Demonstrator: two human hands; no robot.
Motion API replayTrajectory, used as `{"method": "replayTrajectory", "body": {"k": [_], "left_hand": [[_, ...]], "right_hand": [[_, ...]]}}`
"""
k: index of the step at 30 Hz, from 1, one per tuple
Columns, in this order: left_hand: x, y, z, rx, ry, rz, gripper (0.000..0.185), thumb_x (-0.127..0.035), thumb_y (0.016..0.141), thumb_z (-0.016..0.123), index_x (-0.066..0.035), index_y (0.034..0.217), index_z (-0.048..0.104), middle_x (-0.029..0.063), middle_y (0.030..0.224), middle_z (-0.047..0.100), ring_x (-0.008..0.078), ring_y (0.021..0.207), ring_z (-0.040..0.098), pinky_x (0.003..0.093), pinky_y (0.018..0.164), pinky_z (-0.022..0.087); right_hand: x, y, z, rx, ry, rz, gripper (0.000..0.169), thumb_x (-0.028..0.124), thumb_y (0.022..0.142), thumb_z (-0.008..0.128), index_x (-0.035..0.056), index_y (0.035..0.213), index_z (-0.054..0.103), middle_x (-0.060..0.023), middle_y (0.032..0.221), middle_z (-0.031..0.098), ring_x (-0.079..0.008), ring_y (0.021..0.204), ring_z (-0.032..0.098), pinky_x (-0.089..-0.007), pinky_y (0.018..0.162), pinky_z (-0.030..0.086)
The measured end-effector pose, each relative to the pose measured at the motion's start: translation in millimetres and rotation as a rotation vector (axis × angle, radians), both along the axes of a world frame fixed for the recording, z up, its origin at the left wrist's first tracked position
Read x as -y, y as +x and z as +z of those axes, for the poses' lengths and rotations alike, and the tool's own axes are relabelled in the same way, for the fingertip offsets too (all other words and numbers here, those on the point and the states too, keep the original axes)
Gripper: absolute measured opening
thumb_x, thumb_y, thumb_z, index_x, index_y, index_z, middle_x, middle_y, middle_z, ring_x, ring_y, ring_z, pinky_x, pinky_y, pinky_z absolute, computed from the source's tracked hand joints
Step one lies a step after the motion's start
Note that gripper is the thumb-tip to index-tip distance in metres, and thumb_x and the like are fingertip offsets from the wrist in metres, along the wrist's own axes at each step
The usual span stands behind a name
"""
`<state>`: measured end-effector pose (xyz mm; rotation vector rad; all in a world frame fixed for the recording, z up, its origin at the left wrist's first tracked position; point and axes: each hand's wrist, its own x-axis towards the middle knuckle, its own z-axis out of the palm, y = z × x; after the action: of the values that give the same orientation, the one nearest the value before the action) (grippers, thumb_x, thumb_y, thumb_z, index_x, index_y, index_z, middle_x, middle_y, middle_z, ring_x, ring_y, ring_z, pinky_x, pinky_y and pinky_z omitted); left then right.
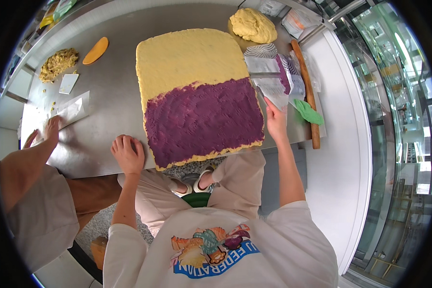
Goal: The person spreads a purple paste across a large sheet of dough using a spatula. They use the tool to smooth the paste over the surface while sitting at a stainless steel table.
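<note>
A large slab of yellow dough (pixel 190 59) lies in front of me, its near edge at the table's edge. Purple paste (pixel 205 117) covers roughly the nearer half, its surface ridged. My right hand (pixel 276 120) grips a slim metal spreading tool (pixel 258 89) at the slab's right side; its full shape is hard to make out. Just beyond that hand lies an opened plastic bag (pixel 268 66) with purple paste inside. My left hand (pixel 127 153) rests on the table's near edge, left of the slab, fingers loosely curled and nothing visible in it.
A wooden rolling pin (pixel 306 93) and a green cloth or glove (pixel 308 112) lie at right. Behind stands a dough mound (pixel 253 26). At left are a crumbly mixture (pixel 58 64), an orange scraper (pixel 95 50), a white scraper (pixel 68 83) and another person's hands (pixel 51 129) by a plastic sheet (pixel 73 109).
</note>
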<state>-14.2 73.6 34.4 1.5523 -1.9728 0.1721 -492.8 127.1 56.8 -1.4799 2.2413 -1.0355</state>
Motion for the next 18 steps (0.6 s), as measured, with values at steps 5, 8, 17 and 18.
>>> {"method": "replayTrajectory", "body": {"k": [5,8,17,18], "left_hand": [[1,-3,0,0.006,-0.012,0.001,0.008,-0.013,0.085,0.06,-0.007,0.086,0.054,0.0109,0.095,0.056,0.0323,0.092,0.053,0.046,0.084,0.04],[5,-5,1,0.013,-0.011,-0.004,0.009,-0.013,0.086,0.06,-0.007,0.087,0.054,0.0109,0.095,0.056,0.0322,0.092,0.052,0.0459,0.084,0.04],[1,3,-2,0.028,-0.023,0.011,0.009,-0.015,0.086,0.06,-0.008,0.088,0.055,0.0104,0.097,0.056,0.0318,0.093,0.052,0.0458,0.085,0.039],[1,1,0,0.031,-0.03,0.001,0.009,-0.015,0.086,0.06,-0.008,0.088,0.055,0.0104,0.097,0.056,0.0318,0.093,0.052,0.0457,0.084,0.039]], "right_hand": [[17,22,2,-0.216,0.185,-0.086,0.034,0.023,0.101,0.051,0.0217,0.134,0.061,-0.0204,0.09,0.07,-0.037,0.083,0.069,-0.0413,0.075,0.053],[11,18,-13,-0.425,0.134,-0.055,0.037,0.024,0.099,0.053,0.0264,0.136,0.059,-0.021,0.081,0.066,-0.0422,0.074,0.064,-0.0508,0.065,0.051],[-41,35,19,-0.144,0.148,-0.061,0.037,0.019,0.1,0.052,0.0238,0.135,0.06,-0.0204,0.084,0.066,-0.0373,0.077,0.065,-0.0434,0.069,0.05],[-29,29,19,-0.106,0.153,-0.095,0.036,0.021,0.1,0.051,0.0229,0.134,0.061,-0.0198,0.09,0.068,-0.038,0.083,0.066,-0.0443,0.073,0.051]]}}
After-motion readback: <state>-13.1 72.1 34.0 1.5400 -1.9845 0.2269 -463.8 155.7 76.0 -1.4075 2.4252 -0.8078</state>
